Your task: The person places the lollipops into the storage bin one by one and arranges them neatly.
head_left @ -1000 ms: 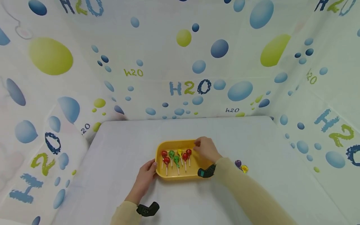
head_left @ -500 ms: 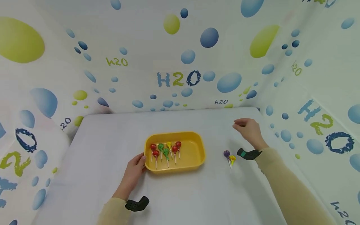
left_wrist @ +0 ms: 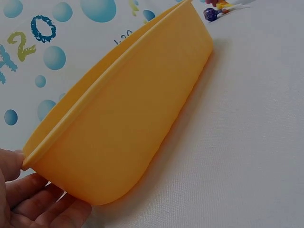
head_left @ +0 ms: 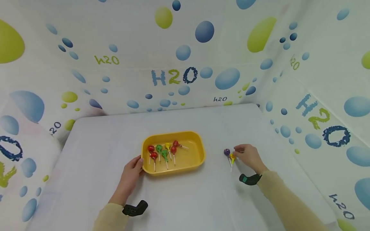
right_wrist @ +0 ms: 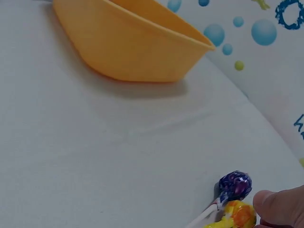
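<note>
My left hand [head_left: 131,171] grips the left end of a yellow plastic tray [head_left: 173,171]. In the left wrist view the thumb is on the tray's rim and the fingers lie under it against the outer wall. Several wrapped lollipops sit in its left half, red, green and yellow; one red lollipop [head_left: 175,143] lies with its stick to the right. At the right, my right hand [head_left: 250,157] pinches the head of a yellow lollipop [right_wrist: 240,214] between thumb and fingers, the fingers partly hidden. A purple lollipop [right_wrist: 235,185] lies right beside it on the table.
A white cloth covers the table [head_left: 185,205]. Upright curtains [head_left: 130,86] printed with blue and green drops stand behind and at both sides. The tray's right half [head_left: 192,154] shows bare yellow bottom. Each wrist wears a black camera band [head_left: 135,209].
My right hand has gone from over the tray out to the right, then down to the two loose lollipops. One red lollipop in the tray has swung its stick rightward. The head view has shifted.
</note>
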`<act>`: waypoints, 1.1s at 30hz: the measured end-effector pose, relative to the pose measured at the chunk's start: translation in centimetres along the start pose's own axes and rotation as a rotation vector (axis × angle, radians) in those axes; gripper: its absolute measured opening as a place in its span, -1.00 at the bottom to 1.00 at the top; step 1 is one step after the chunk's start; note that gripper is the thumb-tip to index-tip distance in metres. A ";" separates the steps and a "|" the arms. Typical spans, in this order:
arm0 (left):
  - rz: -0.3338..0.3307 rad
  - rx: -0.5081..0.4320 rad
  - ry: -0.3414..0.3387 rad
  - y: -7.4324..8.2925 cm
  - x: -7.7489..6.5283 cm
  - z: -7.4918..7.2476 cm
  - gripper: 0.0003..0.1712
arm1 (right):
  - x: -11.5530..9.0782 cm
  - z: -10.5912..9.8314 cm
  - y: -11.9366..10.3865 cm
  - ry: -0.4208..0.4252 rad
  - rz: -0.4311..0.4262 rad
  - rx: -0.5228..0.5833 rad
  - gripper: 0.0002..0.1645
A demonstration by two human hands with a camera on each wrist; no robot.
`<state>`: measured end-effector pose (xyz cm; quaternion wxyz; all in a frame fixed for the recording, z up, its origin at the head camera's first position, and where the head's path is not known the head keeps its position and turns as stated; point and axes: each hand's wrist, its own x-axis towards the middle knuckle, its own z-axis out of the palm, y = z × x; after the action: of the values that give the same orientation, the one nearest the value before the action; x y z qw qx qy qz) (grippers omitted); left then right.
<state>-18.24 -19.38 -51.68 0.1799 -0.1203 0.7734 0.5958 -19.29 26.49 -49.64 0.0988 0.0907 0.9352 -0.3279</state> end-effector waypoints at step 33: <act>0.010 -0.003 0.009 -0.1 0.0 0.2 -0.30 | -0.2 1.1 1.0 -0.011 -0.088 -0.079 -0.66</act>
<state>-18.12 -19.27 -51.82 0.1734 -0.1194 0.7740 0.5972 -18.75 26.53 -51.04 0.0928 0.0438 0.9499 -0.2952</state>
